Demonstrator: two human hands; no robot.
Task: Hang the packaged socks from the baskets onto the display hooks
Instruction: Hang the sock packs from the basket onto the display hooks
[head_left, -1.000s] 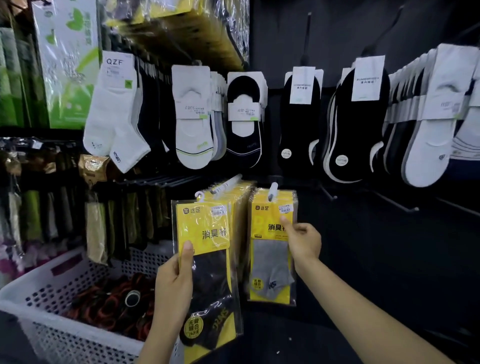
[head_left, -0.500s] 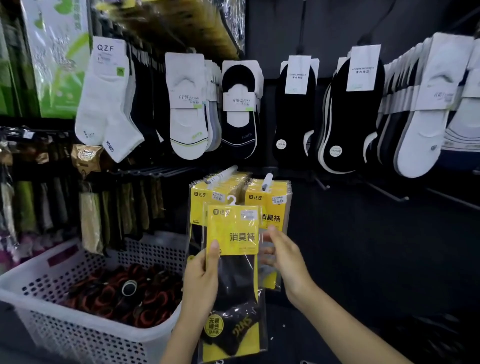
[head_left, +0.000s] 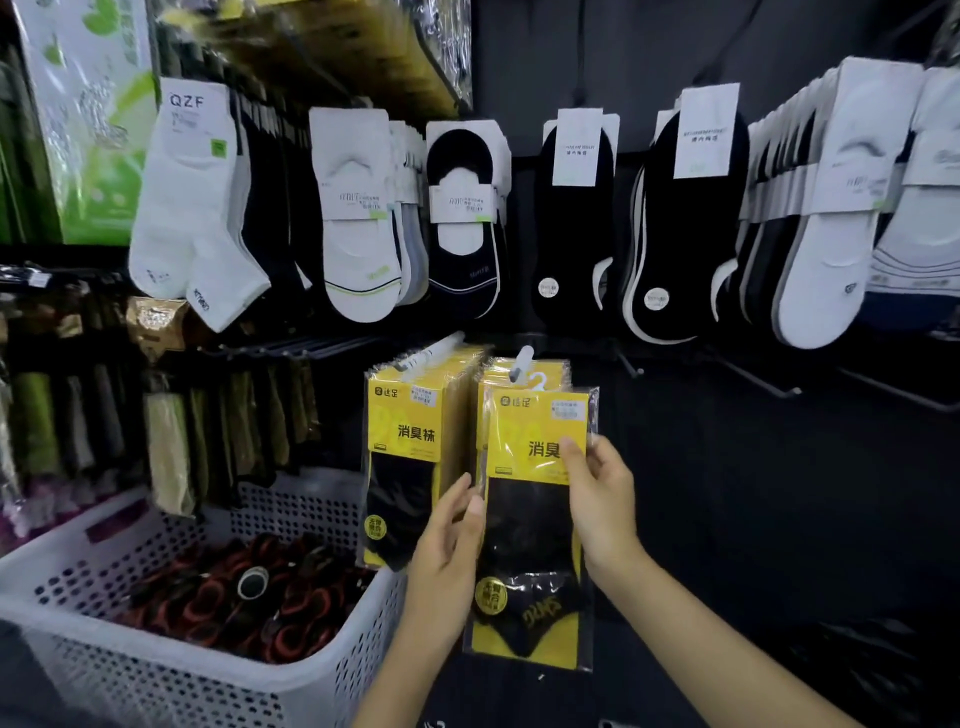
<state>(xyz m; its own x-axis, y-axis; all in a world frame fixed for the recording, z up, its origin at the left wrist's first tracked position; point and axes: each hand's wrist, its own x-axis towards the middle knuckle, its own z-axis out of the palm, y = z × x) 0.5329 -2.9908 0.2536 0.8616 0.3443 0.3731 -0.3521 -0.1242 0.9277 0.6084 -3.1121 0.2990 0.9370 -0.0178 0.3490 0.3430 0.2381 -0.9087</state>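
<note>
A yellow sock package (head_left: 535, 525) with black socks hangs in front of a stack of like packs, its small white hanger at the tip of the right display hook (head_left: 521, 364). My right hand (head_left: 597, 493) pinches the package's right edge, thumb on its yellow card. My left hand (head_left: 447, 545) touches the package's left edge with relaxed fingers. A second stack of yellow packs (head_left: 410, 457) hangs on the left display hook (head_left: 431, 351). The white perforated basket (head_left: 130, 665) stands at lower left.
The basket holds several red-and-black rolled items (head_left: 234, 597). White and black socks (head_left: 467, 223) hang in a row above. Bare metal hooks (head_left: 758, 382) jut out at the right. Dark packaged goods (head_left: 171, 447) hang at the left, over the basket.
The package moved from the left, where my left hand gripped it, to the right hook. My right hand took hold of its right edge, and my left hand loosened to a touch.
</note>
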